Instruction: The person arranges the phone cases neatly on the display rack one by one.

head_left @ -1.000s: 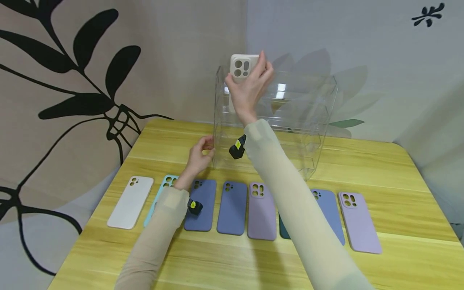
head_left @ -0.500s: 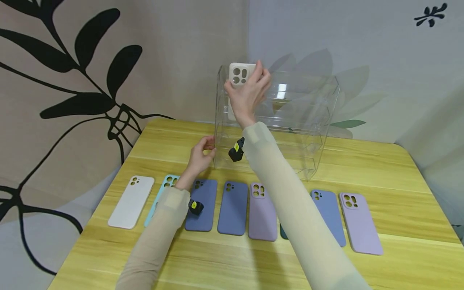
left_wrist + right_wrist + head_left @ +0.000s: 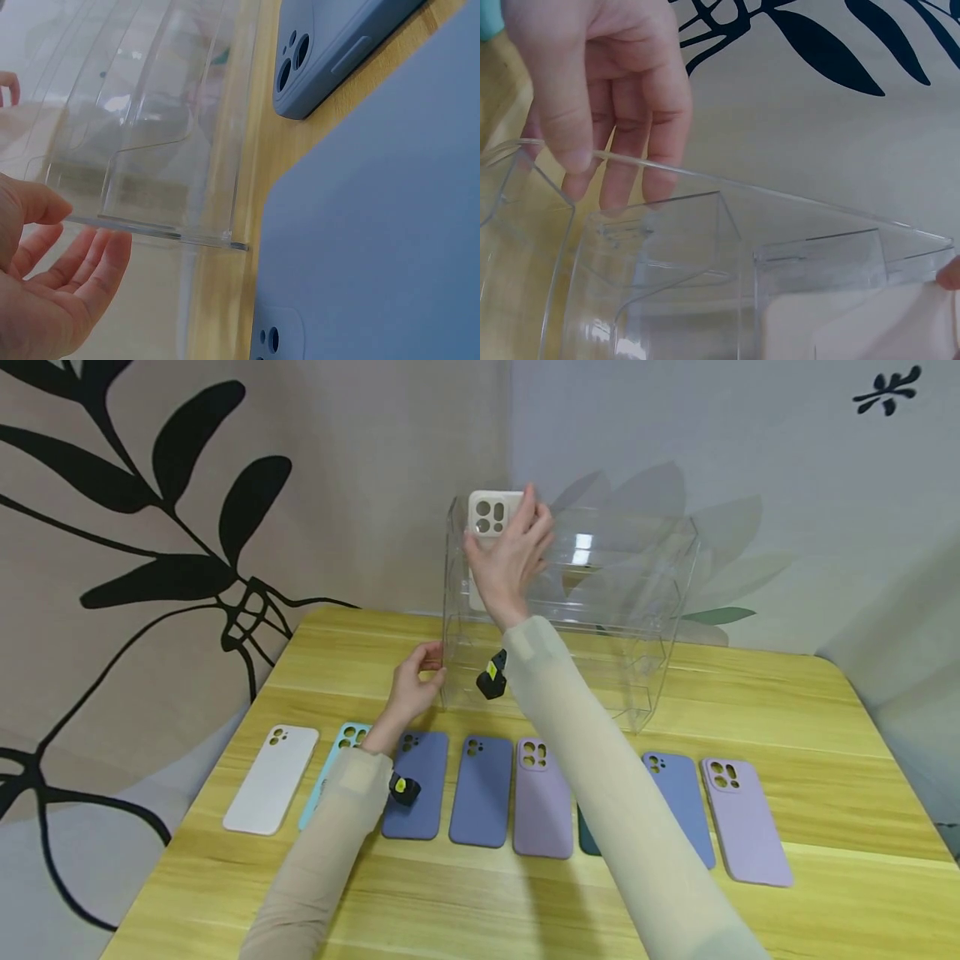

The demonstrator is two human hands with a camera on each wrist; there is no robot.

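Note:
A white phone case (image 3: 491,517) with a raised camera block stands upright in the top left of a clear tiered acrylic display rack (image 3: 450,602). My right hand (image 3: 508,560) grips the case by its sides, thumb at the left edge and fingers at the right. In the right wrist view, the case's lower part (image 3: 840,322) shows behind the clear front of a tier. My left hand (image 3: 415,683) pinches the rack's left side panel. Its thumb and fingers lie on opposite faces of that panel in the right wrist view.
Several phone cases lie in a row on the wooden table (image 3: 840,752): white (image 3: 272,781), turquoise (image 3: 318,787), blue (image 3: 482,793), purple (image 3: 543,810), dark green (image 3: 588,837) and lilac (image 3: 750,827). My forearms hide parts of some. A leaf-patterned wall covering (image 3: 360,485) rises behind.
My right hand has lowered the white phone case a little into the rack and shifted it slightly left. The left hand has stayed at the side panel.

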